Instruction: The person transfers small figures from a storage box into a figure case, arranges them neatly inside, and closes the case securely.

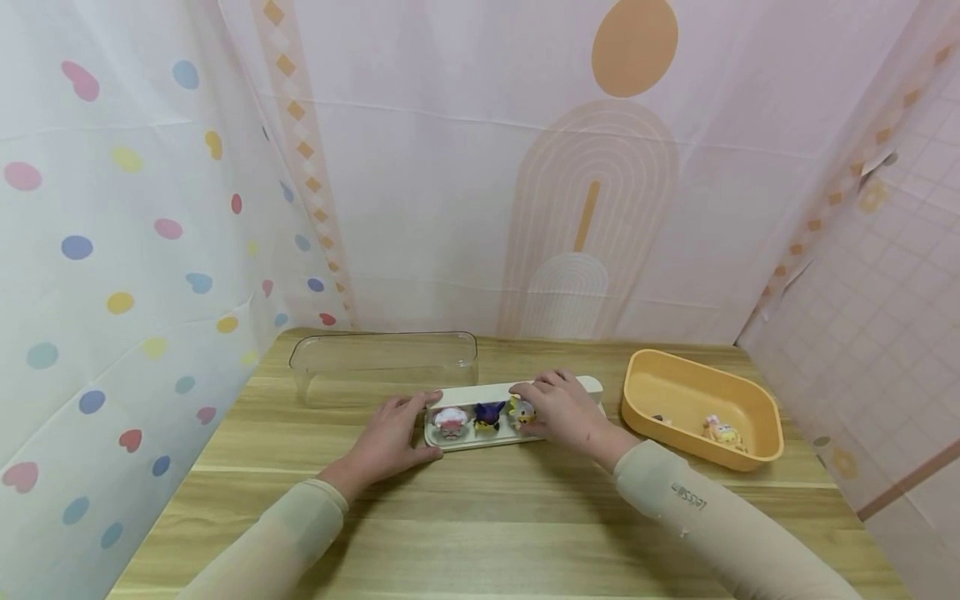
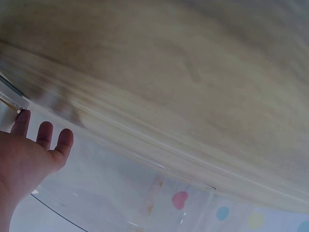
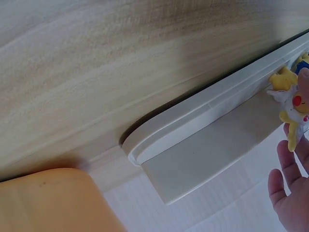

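My left hand (image 1: pixel 388 439) grips the left end of a long white display base (image 1: pixel 471 393), thumb at the front and fingers at the back. In the left wrist view, the fingertips of the left hand (image 2: pixel 29 157) touch its edge. A pink figurine with a white top (image 1: pixel 451 423) and a dark purple figurine (image 1: pixel 487 415) stand on the base. Beside them, my right hand (image 1: pixel 564 412) pinches a yellow-and-white Pikachu-like figurine (image 1: pixel 522 411) over the base. In the right wrist view this figurine (image 3: pixel 295 104) is tilted, and the right hand (image 3: pixel 294 193) is partly cut off.
A clear plastic cover (image 1: pixel 386 358) lies on the wooden table (image 1: pixel 480 517) behind my left hand. To the right stands an orange tray (image 1: pixel 697 379) holding a yellow-and-pink figurine (image 1: pixel 722 431) and a small dark item partly hidden by the rim. Patterned curtains (image 1: pixel 420 208) hang behind.
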Demonstrator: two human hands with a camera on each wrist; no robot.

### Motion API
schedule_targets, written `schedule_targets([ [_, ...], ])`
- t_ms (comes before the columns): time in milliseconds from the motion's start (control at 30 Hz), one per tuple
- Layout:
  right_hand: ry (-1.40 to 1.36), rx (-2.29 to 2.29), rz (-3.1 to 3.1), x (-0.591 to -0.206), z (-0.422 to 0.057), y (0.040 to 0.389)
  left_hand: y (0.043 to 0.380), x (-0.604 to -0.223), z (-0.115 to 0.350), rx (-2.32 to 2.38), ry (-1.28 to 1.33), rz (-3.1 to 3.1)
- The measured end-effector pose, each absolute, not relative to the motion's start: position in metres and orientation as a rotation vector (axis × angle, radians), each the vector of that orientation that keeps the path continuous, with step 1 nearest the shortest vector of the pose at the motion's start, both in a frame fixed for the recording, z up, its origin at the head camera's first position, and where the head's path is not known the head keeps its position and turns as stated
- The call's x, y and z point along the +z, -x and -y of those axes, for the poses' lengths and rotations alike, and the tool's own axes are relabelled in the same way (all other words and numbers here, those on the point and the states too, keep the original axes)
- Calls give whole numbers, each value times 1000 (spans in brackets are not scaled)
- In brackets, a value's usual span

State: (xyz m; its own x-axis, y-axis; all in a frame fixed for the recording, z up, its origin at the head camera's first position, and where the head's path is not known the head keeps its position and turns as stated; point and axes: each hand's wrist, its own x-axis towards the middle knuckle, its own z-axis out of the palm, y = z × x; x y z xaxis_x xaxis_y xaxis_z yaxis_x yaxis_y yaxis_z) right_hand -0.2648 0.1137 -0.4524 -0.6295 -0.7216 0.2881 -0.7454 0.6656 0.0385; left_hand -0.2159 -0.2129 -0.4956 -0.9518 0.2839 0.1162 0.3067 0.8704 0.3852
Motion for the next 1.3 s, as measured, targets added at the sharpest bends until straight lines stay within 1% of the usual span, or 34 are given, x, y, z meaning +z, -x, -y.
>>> schedule_targets([
  [300,-1120,161,2689,-450,-113,264,217,-495,213,-629,471,2982],
  [467,-1048,241,2734,-439,-124,262,217,-496,212,-631,478,2971],
  [567,-992,297,2712,-428,-141,260,216,-497,212,-626,481,2966],
  [667,-905,366,2687,-416,-169,264,216,-498,211,-624,484,2966],
  [800,-741,528,2747,-403,-214,277,217,-498,212,-630,484,2962],
  [900,-680,640,2930,-397,-247,288,218,-498,212,-635,475,2957],
  [1067,-718,649,3266,-409,-279,298,218,-498,214,-635,468,2957],
  [1200,-783,680,3285,-425,-285,301,217,-498,214,-631,478,2956],
  [1300,-862,654,3244,-430,-283,304,217,-497,213,-636,470,2958],
])
